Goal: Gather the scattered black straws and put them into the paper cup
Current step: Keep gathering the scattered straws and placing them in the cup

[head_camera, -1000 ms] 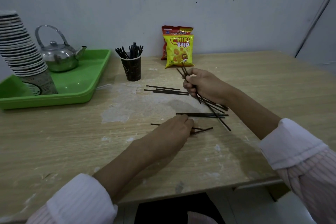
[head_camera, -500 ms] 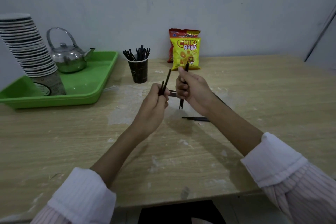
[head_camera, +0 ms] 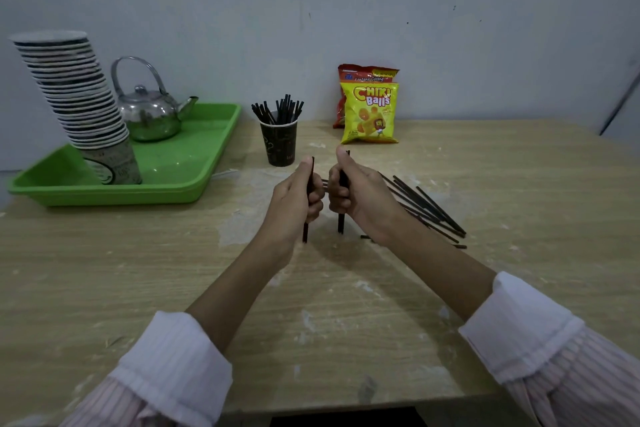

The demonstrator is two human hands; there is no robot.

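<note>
While both fists stand upright over the middle of the tabletop [head_camera: 138, 270], knuckles facing and nearly touching, my left grip [head_camera: 296, 198] is curled round a thin bundle of black straws [head_camera: 305, 234], thumb pressed up along it. My right grip [head_camera: 362, 199] is curled the same way round a second bundle [head_camera: 340, 224]. Each bundle is held vertical; whether the lower tips touch the wood I cannot tell. Loose straws [head_camera: 422, 204], slim, matte and straight, lie fanned flat beside my right wrist. The paper cup [head_camera: 280, 146], dark with a pale rim, stands toward the far edge, bristling with straws. The tabletop is pale wood-grain, scuffed with whitish patches. At its far left corner a glossy green tray [head_camera: 180, 163] carries a shiny metal kettle [head_camera: 149, 114] and a leaning stack of cups [head_camera: 76, 97]. A crinkled yellow snack bag [head_camera: 369, 113] stands at the far edge.
</note>
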